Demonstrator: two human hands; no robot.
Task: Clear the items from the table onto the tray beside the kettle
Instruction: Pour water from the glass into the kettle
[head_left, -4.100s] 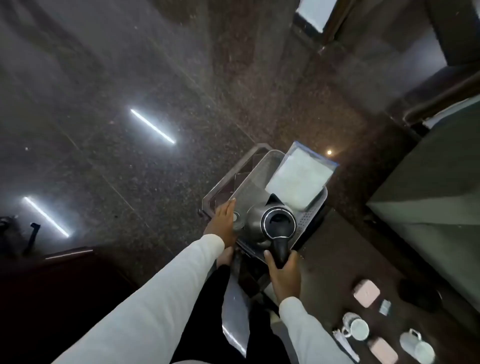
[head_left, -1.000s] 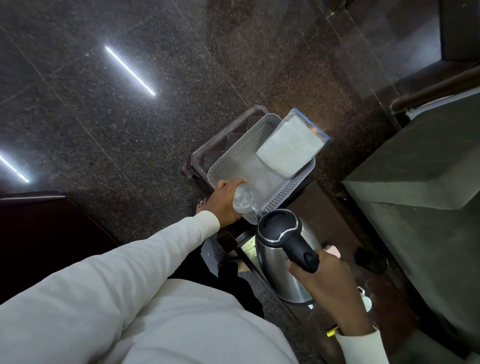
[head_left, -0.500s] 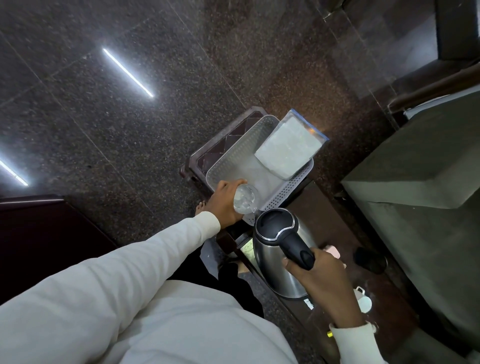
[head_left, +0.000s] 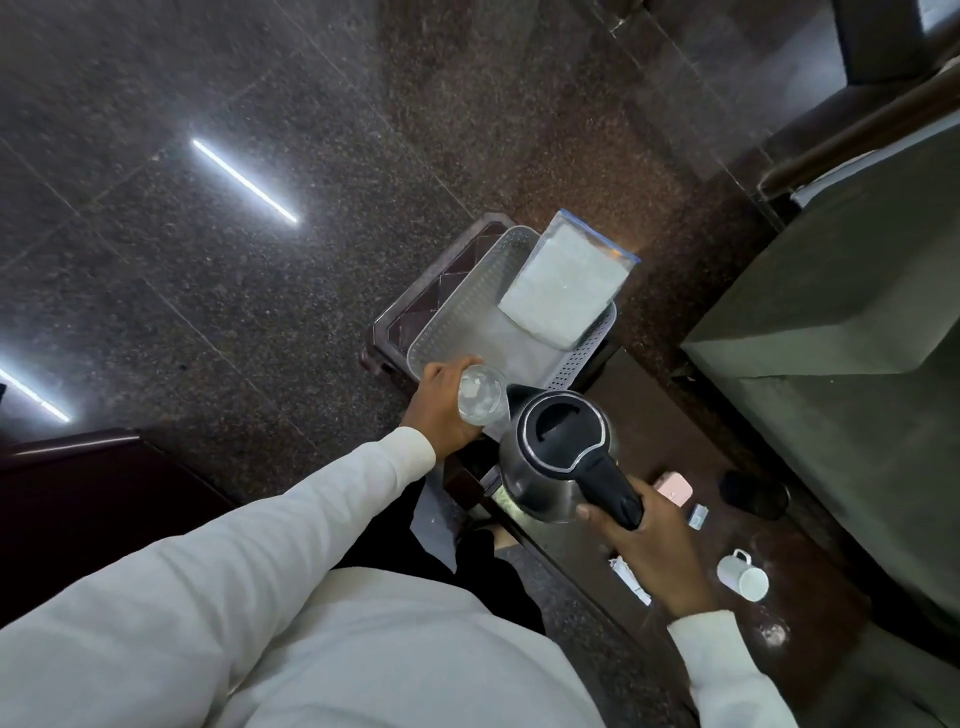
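My right hand (head_left: 641, 545) grips the black handle of a steel kettle (head_left: 556, 457) held over the near end of the dark table (head_left: 649, 426). My left hand (head_left: 441, 408) holds a clear glass (head_left: 480, 399), tilted, at the near rim of the grey perforated tray (head_left: 457, 312). A white packet in a clear bag (head_left: 566, 286) lies across the tray's far end. On the table lie a white mug (head_left: 743, 577), a pink box (head_left: 674, 487), a small sachet (head_left: 697, 517), a white stick packet (head_left: 629, 579) and a dark round object (head_left: 753, 493).
The tray rests on a dark brown stool (head_left: 415, 306) standing on the speckled stone floor (head_left: 208, 260). A grey-green sofa (head_left: 841, 332) borders the table's right side. Dark furniture (head_left: 93, 499) sits at lower left.
The kettle, earlier inside the tray, has been lifted out and now hangs over the table's near end. My left hand keeps the glass at the tray rim. The view shifted so more table items show.
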